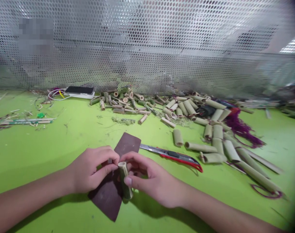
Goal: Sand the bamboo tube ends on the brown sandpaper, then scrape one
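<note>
Bamboo tube pinched by left hand, right hand; over sandpaper.

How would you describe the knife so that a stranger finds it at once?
On the green table, look right of the brown sandpaper. The knife lies flat between it and the bamboo tubes. It alone has a steel blade and a red-and-black handle.

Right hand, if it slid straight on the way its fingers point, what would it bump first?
The short bamboo tube that the right hand pinches; just past it, probably the left hand, pinching the tube's top.
</note>
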Action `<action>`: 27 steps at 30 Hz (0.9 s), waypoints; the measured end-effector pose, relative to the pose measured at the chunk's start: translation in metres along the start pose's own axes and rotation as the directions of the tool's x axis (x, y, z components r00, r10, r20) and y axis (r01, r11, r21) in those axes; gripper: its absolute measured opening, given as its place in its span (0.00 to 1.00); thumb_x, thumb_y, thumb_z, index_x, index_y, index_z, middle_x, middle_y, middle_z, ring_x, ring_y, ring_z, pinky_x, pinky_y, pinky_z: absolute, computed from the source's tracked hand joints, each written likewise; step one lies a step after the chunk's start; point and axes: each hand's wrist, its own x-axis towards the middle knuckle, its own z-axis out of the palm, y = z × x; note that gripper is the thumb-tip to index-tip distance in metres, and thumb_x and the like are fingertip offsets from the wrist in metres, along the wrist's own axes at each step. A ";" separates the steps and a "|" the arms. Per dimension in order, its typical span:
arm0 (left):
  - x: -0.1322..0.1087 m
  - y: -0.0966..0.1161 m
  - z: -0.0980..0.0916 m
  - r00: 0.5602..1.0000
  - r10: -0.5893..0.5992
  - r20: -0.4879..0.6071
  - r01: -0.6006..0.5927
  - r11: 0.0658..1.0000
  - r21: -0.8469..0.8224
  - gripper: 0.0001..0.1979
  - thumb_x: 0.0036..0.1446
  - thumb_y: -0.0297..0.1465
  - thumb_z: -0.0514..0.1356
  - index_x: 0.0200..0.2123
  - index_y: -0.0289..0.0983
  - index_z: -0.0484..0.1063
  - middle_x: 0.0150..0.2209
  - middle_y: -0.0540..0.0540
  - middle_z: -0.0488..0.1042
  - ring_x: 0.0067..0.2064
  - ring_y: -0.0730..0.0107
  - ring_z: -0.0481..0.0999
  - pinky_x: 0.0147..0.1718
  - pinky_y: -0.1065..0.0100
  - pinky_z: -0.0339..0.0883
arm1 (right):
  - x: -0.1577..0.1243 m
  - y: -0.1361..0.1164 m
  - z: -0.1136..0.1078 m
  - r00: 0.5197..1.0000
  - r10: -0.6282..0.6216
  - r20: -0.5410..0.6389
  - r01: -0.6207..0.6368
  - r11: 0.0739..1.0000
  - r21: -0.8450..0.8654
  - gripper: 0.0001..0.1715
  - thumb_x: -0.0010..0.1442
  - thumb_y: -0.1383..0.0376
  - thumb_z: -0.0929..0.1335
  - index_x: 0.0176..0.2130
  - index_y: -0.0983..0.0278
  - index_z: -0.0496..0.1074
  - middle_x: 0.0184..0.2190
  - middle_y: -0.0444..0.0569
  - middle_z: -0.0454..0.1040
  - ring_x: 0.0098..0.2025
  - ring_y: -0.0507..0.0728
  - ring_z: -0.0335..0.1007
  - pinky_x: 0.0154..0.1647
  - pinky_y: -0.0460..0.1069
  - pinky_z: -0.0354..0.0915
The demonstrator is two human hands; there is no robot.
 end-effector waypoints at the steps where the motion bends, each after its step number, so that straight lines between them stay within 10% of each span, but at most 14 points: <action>1: 0.000 0.000 0.000 1.000 -0.007 0.001 0.007 1.000 0.000 0.06 0.66 0.27 0.54 0.36 0.39 0.70 0.32 0.52 0.73 0.34 0.72 0.72 0.33 0.71 0.64 | 0.000 0.000 0.000 1.000 -0.001 -0.004 0.001 1.000 0.003 0.29 0.53 0.51 0.77 0.46 0.63 0.68 0.36 0.45 0.70 0.38 0.53 0.65 0.40 0.50 0.62; 13: 0.007 -0.018 -0.012 0.896 -0.313 -0.316 0.306 0.949 -0.073 0.12 0.64 0.38 0.59 0.45 0.37 0.73 0.34 0.45 0.76 0.26 0.70 0.75 0.19 0.73 0.68 | 0.000 0.004 -0.007 0.999 -0.024 -0.044 0.023 1.000 -0.005 0.26 0.56 0.53 0.76 0.46 0.63 0.69 0.35 0.44 0.68 0.34 0.52 0.65 0.35 0.50 0.63; 19: 0.001 -0.006 -0.001 0.985 -0.052 -0.165 0.046 0.998 -0.041 0.11 0.63 0.36 0.63 0.48 0.42 0.78 0.41 0.45 0.80 0.36 0.69 0.79 0.34 0.68 0.76 | 0.002 0.003 -0.002 0.997 -0.035 -0.074 0.033 0.999 -0.028 0.29 0.53 0.50 0.77 0.46 0.63 0.69 0.35 0.44 0.69 0.34 0.52 0.65 0.35 0.50 0.63; 27: 0.003 0.007 0.004 0.970 0.012 -0.245 -0.033 0.996 -0.084 0.05 0.58 0.25 0.67 0.36 0.40 0.80 0.32 0.53 0.82 0.32 0.76 0.80 0.34 0.75 0.72 | 0.002 0.003 0.002 0.992 -0.084 -0.096 0.072 0.990 -0.123 0.25 0.54 0.53 0.77 0.43 0.63 0.68 0.30 0.40 0.67 0.30 0.49 0.60 0.32 0.48 0.59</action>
